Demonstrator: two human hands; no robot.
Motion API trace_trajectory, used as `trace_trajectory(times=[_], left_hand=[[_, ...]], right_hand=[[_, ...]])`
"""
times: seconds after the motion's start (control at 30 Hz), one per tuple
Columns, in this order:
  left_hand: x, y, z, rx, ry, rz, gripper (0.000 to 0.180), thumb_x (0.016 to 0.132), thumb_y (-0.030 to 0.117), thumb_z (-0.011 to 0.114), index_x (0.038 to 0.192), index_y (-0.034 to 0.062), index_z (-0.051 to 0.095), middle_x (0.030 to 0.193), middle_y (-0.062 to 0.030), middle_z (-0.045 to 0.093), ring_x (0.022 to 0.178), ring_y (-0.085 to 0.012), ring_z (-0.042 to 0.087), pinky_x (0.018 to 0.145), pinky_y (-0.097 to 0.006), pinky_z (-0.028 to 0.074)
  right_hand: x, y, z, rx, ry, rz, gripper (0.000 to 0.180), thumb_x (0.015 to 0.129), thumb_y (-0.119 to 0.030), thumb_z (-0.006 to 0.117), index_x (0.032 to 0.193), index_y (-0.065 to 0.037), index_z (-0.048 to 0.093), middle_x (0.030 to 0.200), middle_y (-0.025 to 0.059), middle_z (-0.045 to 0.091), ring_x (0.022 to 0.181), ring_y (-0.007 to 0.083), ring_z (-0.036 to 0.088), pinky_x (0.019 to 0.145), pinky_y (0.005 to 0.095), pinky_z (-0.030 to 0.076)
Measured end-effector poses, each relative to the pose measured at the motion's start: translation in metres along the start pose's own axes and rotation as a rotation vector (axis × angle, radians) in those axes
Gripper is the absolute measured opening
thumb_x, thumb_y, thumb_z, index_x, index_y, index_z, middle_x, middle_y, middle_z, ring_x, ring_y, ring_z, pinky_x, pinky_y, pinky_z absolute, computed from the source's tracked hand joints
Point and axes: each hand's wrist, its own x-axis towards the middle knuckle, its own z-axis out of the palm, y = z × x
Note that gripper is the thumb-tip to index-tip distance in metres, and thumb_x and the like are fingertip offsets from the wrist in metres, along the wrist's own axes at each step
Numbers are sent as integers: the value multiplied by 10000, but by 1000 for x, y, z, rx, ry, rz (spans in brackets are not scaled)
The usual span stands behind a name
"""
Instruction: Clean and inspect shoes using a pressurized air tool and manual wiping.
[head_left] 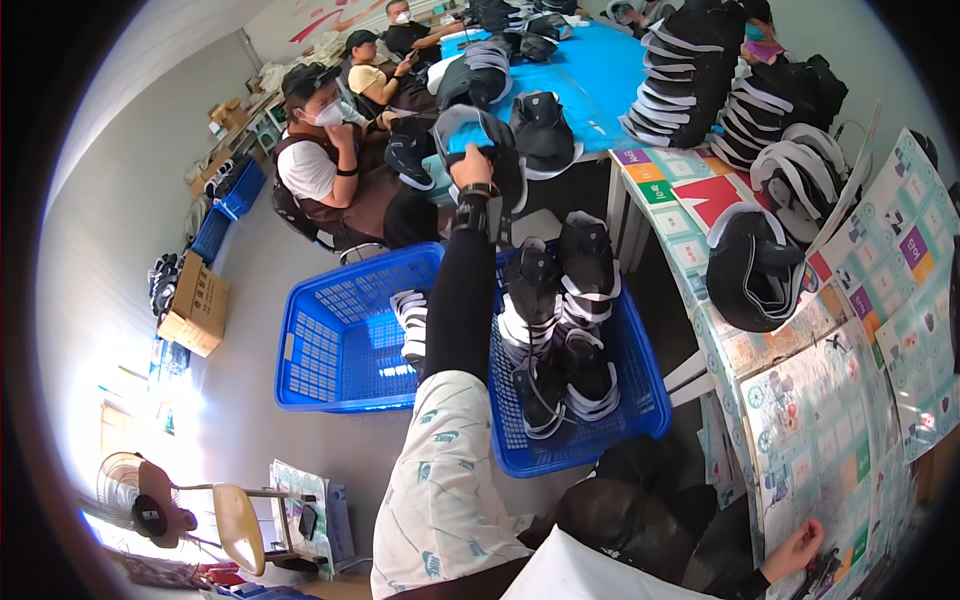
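Stretched far forward, my left hand (472,168) is closed on the rim of a black shoe upper (508,168) with a grey edge, at the near left corner of the blue table. Another black upper (543,132) stands just right of it. At the lower right, my right hand (793,552) rests low over the paper-covered table (700,300), its fingers loosely bent and apart, with nothing seen in them. Small dark items (825,572) lie beside it, too dim to name. A single black upper (755,270) sits farther up that table.
Below my left arm are two blue baskets (345,400) (640,440); the right one holds stacked black uppers (590,370), the left a few white-edged ones (409,325). Tall upper stacks (680,75) stand on the blue table (590,80). A seated co-worker (315,160) is close left of my hand.
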Motion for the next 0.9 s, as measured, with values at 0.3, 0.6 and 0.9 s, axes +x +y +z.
trace_trajectory(times=[0.3, 0.6, 0.9], left_hand=[[27, -90, 8, 1262, -35, 368, 919, 840, 589, 722, 1619, 251, 371, 1582, -308, 393, 1456, -497, 391, 1171, -562, 360], [37, -112, -30, 1039, -50, 835, 858, 872, 352, 774, 1599, 112, 386, 1557, -377, 380, 1446, -519, 377, 1207, -539, 322], [16, -78, -42, 1053, -103, 832, 788, 906, 369, 730, 1559, 44, 432, 1533, -296, 463, 1426, -454, 424, 1200, -506, 341]], right_hand=[[-11, -62, -2, -142, 141, -131, 374, 931, -326, 824, 1085, -1, 724, 837, 84, 683, 723, 196, 586, 644, 323, 478], [-11, -105, -4, -396, 60, -5, 207, 971, -274, 733, 1066, -93, 760, 899, 121, 709, 784, 292, 641, 695, 402, 514], [-12, -88, 13, -146, -57, -147, 78, 1038, -83, 600, 1067, -15, 622, 997, 71, 614, 891, 191, 541, 810, 316, 453]])
